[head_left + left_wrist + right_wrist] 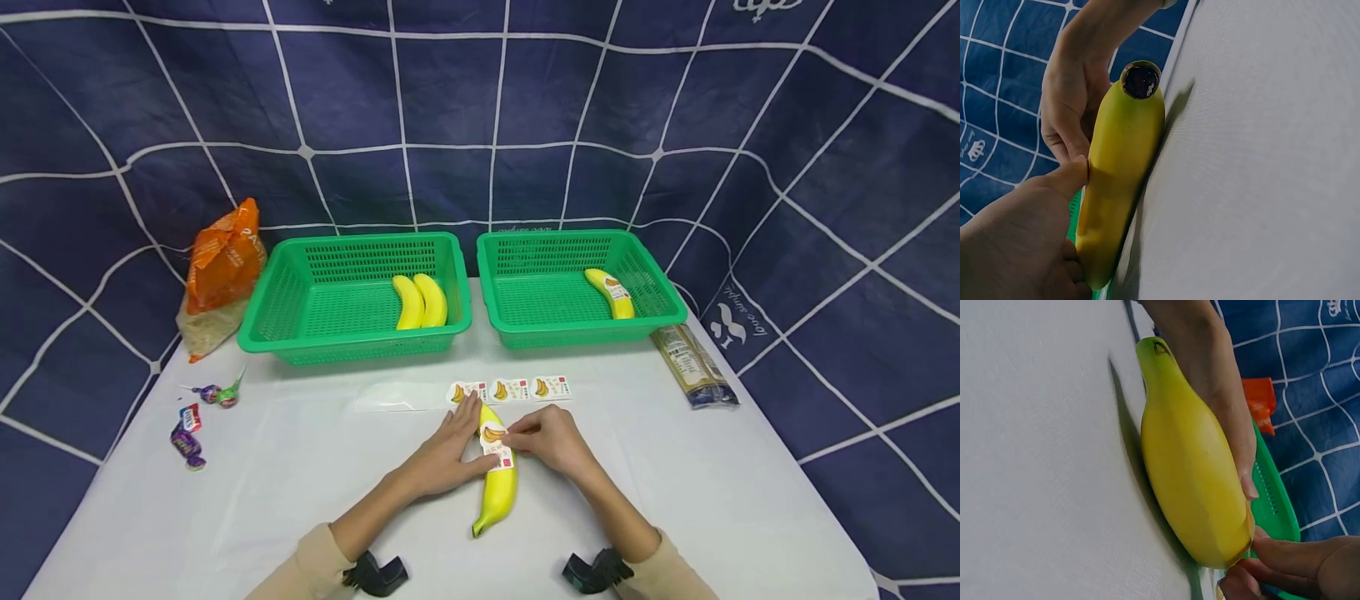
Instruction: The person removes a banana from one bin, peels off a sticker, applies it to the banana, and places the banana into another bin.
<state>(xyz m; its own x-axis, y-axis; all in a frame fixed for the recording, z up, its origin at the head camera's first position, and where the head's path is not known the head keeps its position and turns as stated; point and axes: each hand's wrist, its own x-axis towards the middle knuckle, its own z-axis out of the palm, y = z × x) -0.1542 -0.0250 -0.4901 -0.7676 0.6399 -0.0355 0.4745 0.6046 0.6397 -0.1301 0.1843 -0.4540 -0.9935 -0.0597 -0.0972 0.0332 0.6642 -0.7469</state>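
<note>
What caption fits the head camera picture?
Two hands, left and right, press a sticker onto a banana.

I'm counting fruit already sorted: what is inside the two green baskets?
The left basket holds two bare bananas side by side. The right basket holds one stickered banana. Both floors show through otherwise; the near walls hide only a thin strip.

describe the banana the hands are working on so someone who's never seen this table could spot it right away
On the white table, look in front of the two green baskets, just below a strip of stickers. A yellow banana lies there between the left hand and right hand, fingers touching its label. Unlike the three bananas in the baskets, it lies on the bare table.
</note>
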